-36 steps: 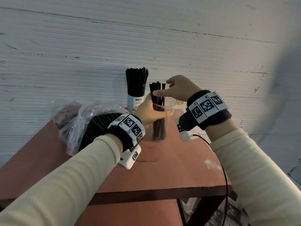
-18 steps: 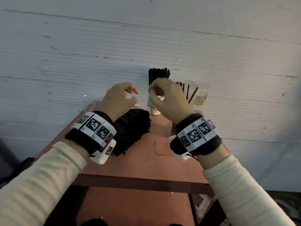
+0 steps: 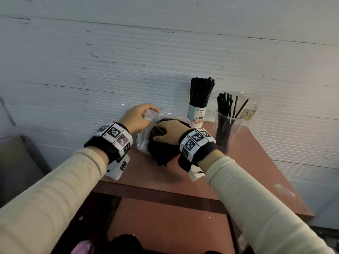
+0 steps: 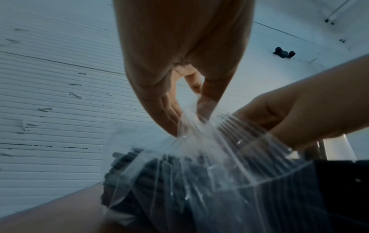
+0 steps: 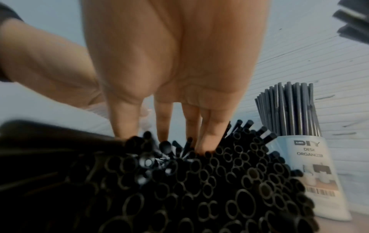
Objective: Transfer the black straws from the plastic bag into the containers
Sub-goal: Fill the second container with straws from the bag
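A clear plastic bag [image 3: 146,136] lies on the red-brown table [image 3: 247,162] with a thick bundle of black straws [image 3: 161,153] in it, open ends toward me. My left hand [image 3: 146,114] pinches the bag's upper edge and lifts the film [image 4: 219,157]. My right hand [image 3: 170,131] lies on top of the bundle inside the bag's mouth. In the right wrist view its straight fingers [image 5: 207,135] and thumb sink their tips among the straw ends [image 5: 199,181]. A white DIY organizer [image 3: 197,115] packed with straws stands behind, and a clear cup [image 3: 229,132] holding several straws stands to its right.
A white ribbed wall [image 3: 165,52] runs close behind the table. The table's front edge [image 3: 165,195] is near my forearms, with a lower shelf beneath. A small clear cup [image 3: 250,110] stands behind the straw cup by the wall.
Both hands left the clear cup, rose above the bag, then came down. The left now pinches the bag's film and the right has reached onto the straw bundle.
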`<action>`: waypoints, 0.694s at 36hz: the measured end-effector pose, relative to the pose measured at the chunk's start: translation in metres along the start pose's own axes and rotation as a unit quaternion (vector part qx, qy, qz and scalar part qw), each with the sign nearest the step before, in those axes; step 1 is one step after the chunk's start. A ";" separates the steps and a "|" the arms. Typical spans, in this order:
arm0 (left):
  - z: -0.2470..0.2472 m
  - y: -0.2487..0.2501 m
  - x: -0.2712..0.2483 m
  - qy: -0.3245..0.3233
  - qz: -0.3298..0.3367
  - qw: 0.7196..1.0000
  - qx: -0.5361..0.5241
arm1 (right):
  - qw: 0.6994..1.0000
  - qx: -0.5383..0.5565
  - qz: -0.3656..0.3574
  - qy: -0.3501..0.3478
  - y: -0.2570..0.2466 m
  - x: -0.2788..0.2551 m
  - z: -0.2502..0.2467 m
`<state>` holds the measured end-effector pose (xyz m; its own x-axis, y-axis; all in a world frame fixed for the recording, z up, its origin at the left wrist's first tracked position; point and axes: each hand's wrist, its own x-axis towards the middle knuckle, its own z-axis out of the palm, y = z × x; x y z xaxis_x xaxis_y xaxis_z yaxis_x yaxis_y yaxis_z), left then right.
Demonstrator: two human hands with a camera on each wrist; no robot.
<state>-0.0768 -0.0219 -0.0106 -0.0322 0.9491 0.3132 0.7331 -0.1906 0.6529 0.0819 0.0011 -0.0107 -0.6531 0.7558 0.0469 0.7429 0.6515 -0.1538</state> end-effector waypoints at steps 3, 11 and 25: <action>-0.002 0.001 0.001 0.014 0.005 1.000 -0.005 | 1.000 0.001 0.004 -0.003 -0.001 0.004 -0.002; -0.004 0.002 0.000 0.022 -0.009 1.000 -0.019 | 0.999 -0.009 0.017 -0.041 -0.004 0.007 -0.002; -0.004 0.002 0.000 0.020 -0.011 0.999 -0.032 | 0.999 -0.015 -0.008 0.032 0.002 0.006 -0.007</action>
<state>-0.0779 -0.0228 -0.0065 -0.0761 0.9431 0.3237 0.6874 -0.1856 0.7022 0.0809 0.0075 -0.0034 -0.6548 0.7476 0.1114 0.7375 0.6642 -0.1221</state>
